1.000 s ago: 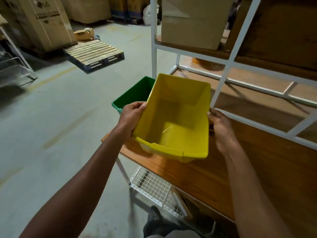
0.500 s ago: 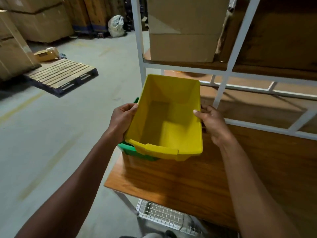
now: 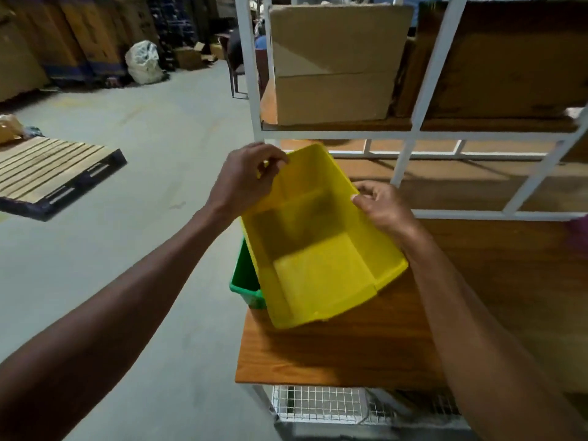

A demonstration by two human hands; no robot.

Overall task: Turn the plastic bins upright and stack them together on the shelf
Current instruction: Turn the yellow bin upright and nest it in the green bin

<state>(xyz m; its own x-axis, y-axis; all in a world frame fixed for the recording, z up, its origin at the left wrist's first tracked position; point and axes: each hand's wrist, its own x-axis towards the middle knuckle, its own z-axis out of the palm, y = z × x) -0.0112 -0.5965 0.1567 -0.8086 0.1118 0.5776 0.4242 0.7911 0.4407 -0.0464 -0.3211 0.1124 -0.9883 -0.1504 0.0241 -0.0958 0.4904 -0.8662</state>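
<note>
Yellow rectangular plastic bin (image 3: pixel 321 249): open side up, tilted, on the near left corner of the wooden shelf board (image 3: pixel 350 351), set into a green plastic bin (image 3: pixel 246 281) of which only the left rim shows. Left hand (image 3: pixel 245 179) pinches the yellow bin's far left rim; right hand (image 3: pixel 381 205) grips its right rim, fingers curled. Brown cardboard box (image 3: pixel 334 65): on the shelf tier above the yellow bin.

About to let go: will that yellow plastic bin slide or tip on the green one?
The yellow plastic bin sits skewed over the green plastic bin, so it may tip. It looks empty, probably light. Both the left hand and right hand grip its rim.
</note>
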